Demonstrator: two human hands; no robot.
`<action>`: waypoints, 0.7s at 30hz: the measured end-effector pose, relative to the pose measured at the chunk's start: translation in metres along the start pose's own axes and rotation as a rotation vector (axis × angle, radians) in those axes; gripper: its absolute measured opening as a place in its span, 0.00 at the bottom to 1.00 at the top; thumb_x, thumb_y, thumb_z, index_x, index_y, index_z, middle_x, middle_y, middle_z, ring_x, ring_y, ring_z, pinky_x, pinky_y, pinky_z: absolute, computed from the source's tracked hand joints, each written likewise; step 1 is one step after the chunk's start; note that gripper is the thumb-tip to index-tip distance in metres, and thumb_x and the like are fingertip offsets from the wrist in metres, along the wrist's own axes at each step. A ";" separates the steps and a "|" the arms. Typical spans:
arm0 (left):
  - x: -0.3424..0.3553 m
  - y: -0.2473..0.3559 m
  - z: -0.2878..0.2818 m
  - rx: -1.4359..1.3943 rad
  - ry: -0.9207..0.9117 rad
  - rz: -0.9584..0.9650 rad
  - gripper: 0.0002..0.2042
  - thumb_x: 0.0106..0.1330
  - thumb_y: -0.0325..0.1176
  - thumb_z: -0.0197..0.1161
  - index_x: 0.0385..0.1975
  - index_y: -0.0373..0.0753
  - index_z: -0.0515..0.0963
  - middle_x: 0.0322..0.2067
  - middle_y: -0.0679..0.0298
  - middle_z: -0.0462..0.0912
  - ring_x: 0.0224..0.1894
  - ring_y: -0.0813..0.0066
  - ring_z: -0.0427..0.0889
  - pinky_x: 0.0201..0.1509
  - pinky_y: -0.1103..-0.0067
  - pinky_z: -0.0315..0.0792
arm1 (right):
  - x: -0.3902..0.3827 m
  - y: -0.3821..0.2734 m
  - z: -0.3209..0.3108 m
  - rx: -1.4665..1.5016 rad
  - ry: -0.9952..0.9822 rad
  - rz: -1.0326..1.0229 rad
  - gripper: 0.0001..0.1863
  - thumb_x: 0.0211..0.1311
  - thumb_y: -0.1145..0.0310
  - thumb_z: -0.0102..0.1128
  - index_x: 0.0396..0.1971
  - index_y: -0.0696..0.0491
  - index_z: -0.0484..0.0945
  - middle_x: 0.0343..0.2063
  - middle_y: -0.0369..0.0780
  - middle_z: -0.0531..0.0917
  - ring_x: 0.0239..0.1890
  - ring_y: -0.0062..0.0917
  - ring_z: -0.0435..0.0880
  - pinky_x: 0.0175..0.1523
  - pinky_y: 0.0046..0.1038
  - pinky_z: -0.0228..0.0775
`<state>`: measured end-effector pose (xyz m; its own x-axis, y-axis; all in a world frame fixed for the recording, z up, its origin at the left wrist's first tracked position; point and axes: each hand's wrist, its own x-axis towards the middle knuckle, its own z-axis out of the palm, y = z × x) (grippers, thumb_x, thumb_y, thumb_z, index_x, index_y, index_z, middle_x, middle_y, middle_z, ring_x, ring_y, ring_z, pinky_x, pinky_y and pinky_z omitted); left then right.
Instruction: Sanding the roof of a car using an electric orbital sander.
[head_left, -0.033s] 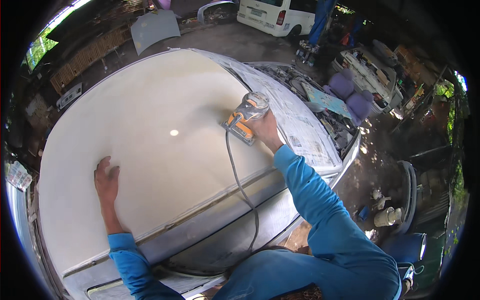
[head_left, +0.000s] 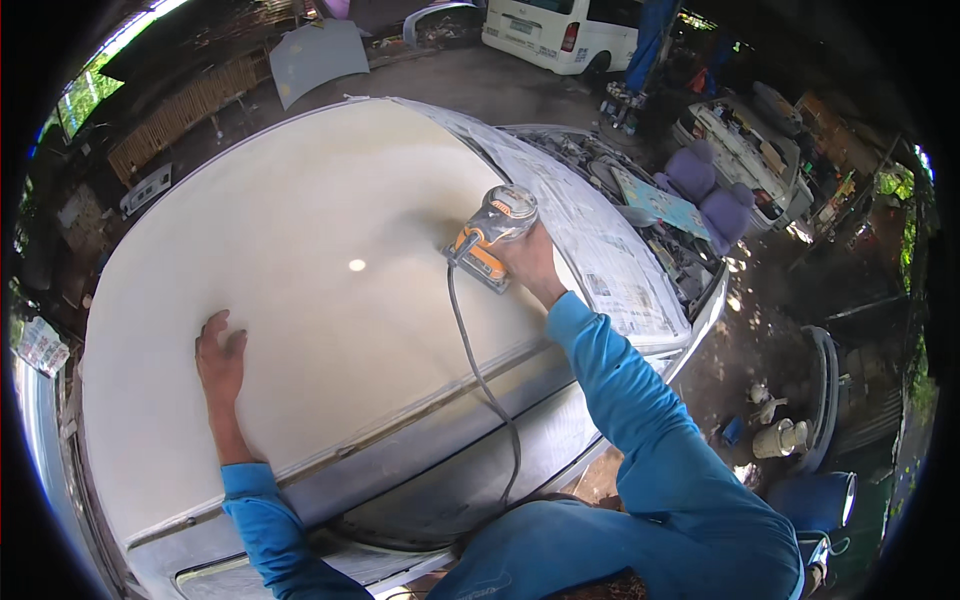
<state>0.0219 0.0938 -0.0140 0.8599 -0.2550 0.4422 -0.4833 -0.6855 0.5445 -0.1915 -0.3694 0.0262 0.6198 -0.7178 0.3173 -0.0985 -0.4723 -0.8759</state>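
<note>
Palm sander [head_left: 485, 245] sits on the car roof [head_left: 300, 200], right hand [head_left: 535, 262] gripping it, left hand [head_left: 219, 368] well off leftward, fingers [head_left: 213, 326] half-curled, holding nothing!

Orange-and-grey sander [head_left: 484, 238] (corded, dusty) rests on the pale car roof [head_left: 305, 285].

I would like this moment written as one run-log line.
right hand: holds sander on car roof | left hand: on car roof | cord: runs from sander

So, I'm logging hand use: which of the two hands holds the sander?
The right hand, gripping the orange and grey sander; the left hand, on the pale car roof, holds nothing.
</note>
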 end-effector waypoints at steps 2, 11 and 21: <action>-0.001 -0.004 0.001 0.002 0.013 0.028 0.21 0.62 0.30 0.70 0.56 0.43 0.78 0.50 0.58 0.82 0.54 0.58 0.78 0.60 0.65 0.72 | -0.004 -0.014 0.031 0.004 -0.009 -0.080 0.38 0.42 0.55 0.82 0.53 0.57 0.76 0.46 0.47 0.87 0.51 0.36 0.86 0.56 0.33 0.76; -0.012 0.151 -0.008 -0.343 0.173 0.358 0.25 0.62 0.35 0.71 0.58 0.37 0.74 0.52 0.49 0.79 0.55 0.50 0.80 0.58 0.63 0.74 | -0.024 -0.079 0.132 0.372 -0.315 -0.256 0.26 0.47 0.72 0.74 0.50 0.58 0.79 0.41 0.42 0.88 0.46 0.28 0.87 0.53 0.29 0.76; 0.000 0.324 0.090 0.479 -0.262 0.183 0.41 0.57 0.52 0.69 0.71 0.45 0.65 0.64 0.42 0.69 0.57 0.49 0.76 0.55 0.49 0.69 | -0.019 -0.042 0.124 0.270 -0.419 -0.451 0.27 0.57 0.62 0.70 0.54 0.59 0.76 0.45 0.46 0.86 0.48 0.35 0.86 0.52 0.35 0.76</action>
<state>-0.1196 -0.1896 0.0982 0.8107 -0.5175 0.2739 -0.5524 -0.8310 0.0650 -0.1024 -0.2719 0.0120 0.8097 -0.1951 0.5535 0.4053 -0.4960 -0.7679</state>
